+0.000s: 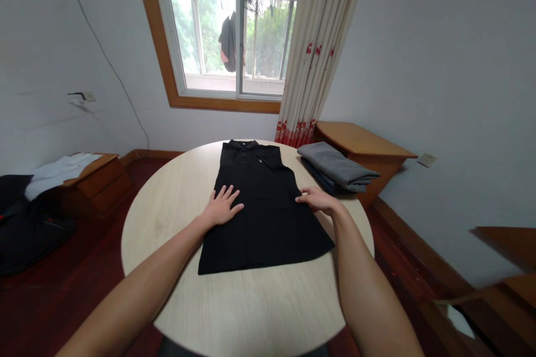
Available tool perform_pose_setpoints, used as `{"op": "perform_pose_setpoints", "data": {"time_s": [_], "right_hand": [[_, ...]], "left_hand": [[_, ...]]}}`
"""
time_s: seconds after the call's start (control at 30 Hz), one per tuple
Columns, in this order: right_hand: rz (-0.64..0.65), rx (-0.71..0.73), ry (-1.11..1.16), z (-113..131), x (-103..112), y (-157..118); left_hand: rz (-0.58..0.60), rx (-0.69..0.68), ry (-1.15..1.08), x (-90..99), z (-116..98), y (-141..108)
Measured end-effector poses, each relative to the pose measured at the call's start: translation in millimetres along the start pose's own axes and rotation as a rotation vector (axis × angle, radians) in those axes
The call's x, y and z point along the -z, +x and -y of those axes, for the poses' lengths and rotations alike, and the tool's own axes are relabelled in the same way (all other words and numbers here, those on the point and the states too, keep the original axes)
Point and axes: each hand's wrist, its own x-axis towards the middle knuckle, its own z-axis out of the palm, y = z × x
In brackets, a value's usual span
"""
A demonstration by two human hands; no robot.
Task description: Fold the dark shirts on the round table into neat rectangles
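A black polo shirt (263, 217) lies front side up on the round pale table (167, 195), its collar towards the window. One sleeve is folded over the chest on the right; the left side runs straight, with no sleeve showing. My left hand (221, 208) rests flat on the shirt's left side, fingers spread. At the right edge of the shirt, my right hand (315, 199) has its thumb and fingers closed on the black fabric.
Folded grey and dark clothes (335, 164) are stacked at the table's right edge, just beyond my right hand. A wooden cabinet (364, 139) stands behind them, beside a curtain (318, 50). White cloth lies on a low wooden drawer unit (100, 181) at the left.
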Motion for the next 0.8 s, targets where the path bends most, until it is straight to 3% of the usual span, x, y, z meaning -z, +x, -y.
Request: {"op": "perform_pose_setpoints", "data": {"time_s": [0.07, 0.13, 0.23, 0.3, 0.37, 0.43, 0.53, 0.63, 0.8], "right_hand": [[0.091, 0.101, 0.063, 11, -13, -6], [0.273, 0.139, 0.068, 21, -27, -13], [0.63, 0.072, -0.002, 30, -41, -19], [0.708, 0.04, -0.033, 27, -43, -17], [0.575, 0.054, -0.015, 19, -42, -7], [0.334, 0.1, 0.036, 7, -41, 7], [0.044, 0.16, 0.105, -9, -45, 28], [-0.11, 0.18, 0.143, -15, -48, 46], [-0.253, 0.13, 0.378, 1, -42, 91]], "left_hand": [[0.037, -0.01, -0.032, 2.8, 4, -1], [0.091, -0.012, -0.063, 7.9, 12, -2], [0.167, 0.01, -0.078, 19.5, 27, -4], [0.186, 0.03, -0.071, 28.4, 34, -6], [0.152, 0.035, -0.05, 36.0, 31, -10], [0.061, -0.035, -0.029, 40.6, 17, -17], [-0.036, -0.3, -0.04, 40.2, -18, -30], [0.005, -0.518, -0.054, 35.9, -48, -39], [0.026, -0.615, -0.044, 31.0, -62, -42]]}}
